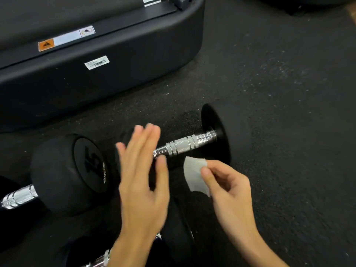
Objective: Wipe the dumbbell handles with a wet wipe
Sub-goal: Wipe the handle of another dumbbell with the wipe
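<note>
A black dumbbell lies on the floor with its chrome knurled handle [185, 144] running up to the right into a round black head [215, 132]. My left hand [143, 174] hovers flat and open over the handle's near end, fingers spread and blurred, hiding that end. My right hand [229, 187] pinches a small white wet wipe [194, 175] between thumb and forefinger, just below the handle and apart from it. A second dumbbell marked 15 [77, 172] lies to the left, its chrome handle [18, 196] at the frame's edge. A third chrome handle [98, 260] shows under my left forearm.
A treadmill's black base [107, 49] with warning and barcode stickers stands close behind the dumbbells. Speckled black rubber flooring [279, 112] stretches to the right. Another dark machine base [308, 4] sits at the top right corner.
</note>
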